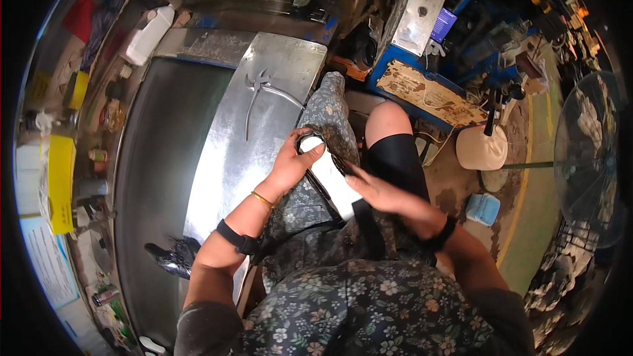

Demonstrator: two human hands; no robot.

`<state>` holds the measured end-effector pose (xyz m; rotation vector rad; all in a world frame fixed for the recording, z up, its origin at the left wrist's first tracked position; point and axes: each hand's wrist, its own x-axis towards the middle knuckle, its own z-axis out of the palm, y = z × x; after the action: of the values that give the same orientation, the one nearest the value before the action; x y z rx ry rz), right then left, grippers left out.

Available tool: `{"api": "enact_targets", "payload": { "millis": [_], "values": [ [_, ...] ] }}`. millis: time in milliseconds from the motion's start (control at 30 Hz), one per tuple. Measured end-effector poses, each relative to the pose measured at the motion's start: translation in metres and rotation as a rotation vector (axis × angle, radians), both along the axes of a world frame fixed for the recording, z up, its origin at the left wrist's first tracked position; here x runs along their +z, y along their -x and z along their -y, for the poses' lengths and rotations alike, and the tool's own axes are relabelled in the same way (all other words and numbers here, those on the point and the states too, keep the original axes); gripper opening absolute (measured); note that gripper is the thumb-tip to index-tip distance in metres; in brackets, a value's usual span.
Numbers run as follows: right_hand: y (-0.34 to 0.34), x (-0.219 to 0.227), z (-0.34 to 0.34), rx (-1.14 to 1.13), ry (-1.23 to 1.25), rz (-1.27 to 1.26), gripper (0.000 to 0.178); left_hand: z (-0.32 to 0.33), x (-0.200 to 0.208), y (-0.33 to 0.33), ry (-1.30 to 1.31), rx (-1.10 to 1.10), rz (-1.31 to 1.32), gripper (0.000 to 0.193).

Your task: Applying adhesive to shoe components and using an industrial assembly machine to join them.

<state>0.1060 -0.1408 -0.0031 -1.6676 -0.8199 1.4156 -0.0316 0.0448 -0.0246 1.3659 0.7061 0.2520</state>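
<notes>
My left hand (290,163) grips one end of a black shoe (333,181) over my lap, thumb on its long white underside, which faces up. Black material shows along the rim of that white face. On the shoe's other side, my right hand (381,192) lies against its edge with fingers stretched out, slightly blurred. Metal pincers (260,86) with curved handles rest on a shiny metal plate (227,118) to the left of my knee. A glossy black piece (175,257), perhaps a shoe upper, lies by my left forearm.
A dark belt (168,132) runs along the left, beside a cluttered shelf with a white bottle (149,36) and a yellow box (60,184). Ahead right stands a blue machine with a button panel (425,6). A cream container (481,147), blue block (483,209) and fan (590,158) are at right.
</notes>
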Motion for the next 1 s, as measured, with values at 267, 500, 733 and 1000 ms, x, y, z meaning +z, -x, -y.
{"api": "enact_targets", "payload": {
  "millis": [267, 500, 733, 1000],
  "values": [
    [0.029, -0.020, -0.025, -0.197, -0.337, 0.038, 0.058, 0.023, 0.003, 0.003, 0.212, 0.558, -0.140, 0.066],
    [0.057, 0.003, -0.034, -0.058, -0.056, 0.282, 0.058, 0.013, 0.027, 0.004, -1.387, -0.209, -0.929, 0.029],
    [0.064, -0.029, -0.032, -0.248, -0.350, 0.266, 0.057, 0.046, 0.029, 0.030, -0.571, -0.016, -0.725, 0.064],
    [0.028, -0.034, -0.045, -0.257, -0.297, -0.252, 0.058, 0.045, -0.006, 0.026, 0.667, 0.473, 0.275, 0.075]
  ]
}}
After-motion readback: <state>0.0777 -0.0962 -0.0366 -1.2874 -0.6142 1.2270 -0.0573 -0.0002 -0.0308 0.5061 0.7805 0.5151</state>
